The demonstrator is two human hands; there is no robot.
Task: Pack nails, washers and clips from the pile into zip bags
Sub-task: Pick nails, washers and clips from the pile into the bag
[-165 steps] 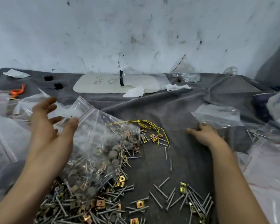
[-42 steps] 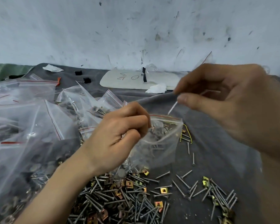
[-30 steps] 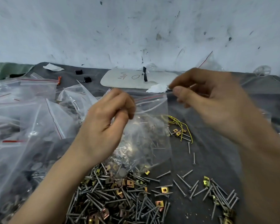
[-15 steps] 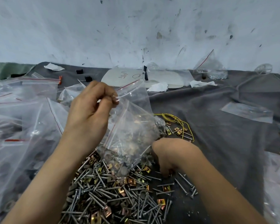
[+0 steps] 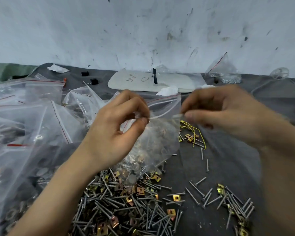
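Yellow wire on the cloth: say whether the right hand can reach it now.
Probably yes: the yellow wire lies uncovered near the right hand, beside the zip bag. That hand pinches a nail, though, so it should drop that first.

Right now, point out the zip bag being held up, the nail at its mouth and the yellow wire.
zip bag [image 5: 162, 138]: head view, clear front panel below the zip strip.
nail [image 5: 177, 115]: head view, blurred shaft at the bag's mouth.
yellow wire [image 5: 187, 125]: head view, looped strands right of the bag.

Fig. 1. I see even, diffuse light and soft shadows; the right hand [image 5: 228, 114] is motion-blurred, and pale glare streaks the left bags [image 5: 32, 106].
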